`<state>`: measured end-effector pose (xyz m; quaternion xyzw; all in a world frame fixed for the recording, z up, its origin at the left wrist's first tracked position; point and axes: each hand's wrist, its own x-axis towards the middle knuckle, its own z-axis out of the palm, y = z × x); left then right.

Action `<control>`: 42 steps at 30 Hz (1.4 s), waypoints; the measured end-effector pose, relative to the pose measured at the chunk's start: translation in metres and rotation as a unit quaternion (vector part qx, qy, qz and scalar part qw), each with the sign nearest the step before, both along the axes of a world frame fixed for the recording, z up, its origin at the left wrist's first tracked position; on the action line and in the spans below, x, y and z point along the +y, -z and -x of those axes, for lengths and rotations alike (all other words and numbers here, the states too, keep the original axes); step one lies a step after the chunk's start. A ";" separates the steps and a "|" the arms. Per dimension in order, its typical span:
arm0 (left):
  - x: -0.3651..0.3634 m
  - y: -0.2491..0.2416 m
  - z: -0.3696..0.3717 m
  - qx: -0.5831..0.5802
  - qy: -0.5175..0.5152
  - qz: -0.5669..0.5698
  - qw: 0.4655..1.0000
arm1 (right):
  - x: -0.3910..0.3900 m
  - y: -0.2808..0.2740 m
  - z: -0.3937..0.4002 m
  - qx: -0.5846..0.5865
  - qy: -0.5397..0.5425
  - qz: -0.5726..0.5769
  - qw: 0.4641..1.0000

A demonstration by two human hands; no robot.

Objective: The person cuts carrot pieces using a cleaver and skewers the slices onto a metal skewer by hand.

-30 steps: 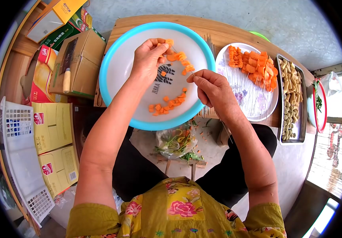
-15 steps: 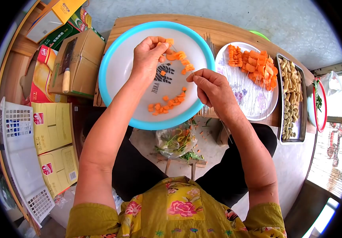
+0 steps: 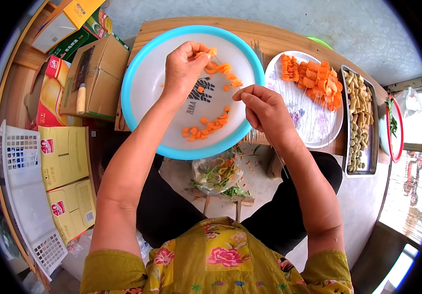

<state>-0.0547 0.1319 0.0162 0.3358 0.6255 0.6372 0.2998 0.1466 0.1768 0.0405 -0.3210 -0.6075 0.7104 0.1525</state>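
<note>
Over the wide basin with a turquoise rim, my left hand pinches an orange carrot slice between thumb and fingers. My right hand grips a thin metal skewer at the basin's right rim, its line pointing up and left toward that slice. Between the two hands, more carrot pieces overlap the skewer's line in this view. A curved row of small carrot pieces lies lower in the basin, near the zebra print.
Skewered carrot slices lie on a white oval plate at right, beside a metal tray of skewered tan pieces. Loose skewers lie between basin and plate. A bag of vegetable scraps sits below; boxes stand left.
The carrot slice in my left hand has shifted slightly right. My right hand stays almost in place with the skewer, and the pieces between the hands have moved a little.
</note>
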 end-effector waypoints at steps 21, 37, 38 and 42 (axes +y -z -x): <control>-0.006 0.002 0.002 -0.364 0.116 0.016 0.924 | 0.010 -0.003 0.003 0.010 0.044 -0.012 0.999; -0.004 0.012 0.013 -0.312 0.030 -0.022 0.949 | 0.001 -0.007 0.003 -0.012 -0.020 0.004 1.000; -0.003 0.012 0.013 -0.317 0.023 -0.021 0.948 | 0.000 -0.007 0.004 -0.011 -0.021 0.005 1.000; -0.004 0.014 0.016 -0.307 0.023 -0.012 0.951 | 0.000 -0.005 0.003 -0.014 -0.025 0.010 1.000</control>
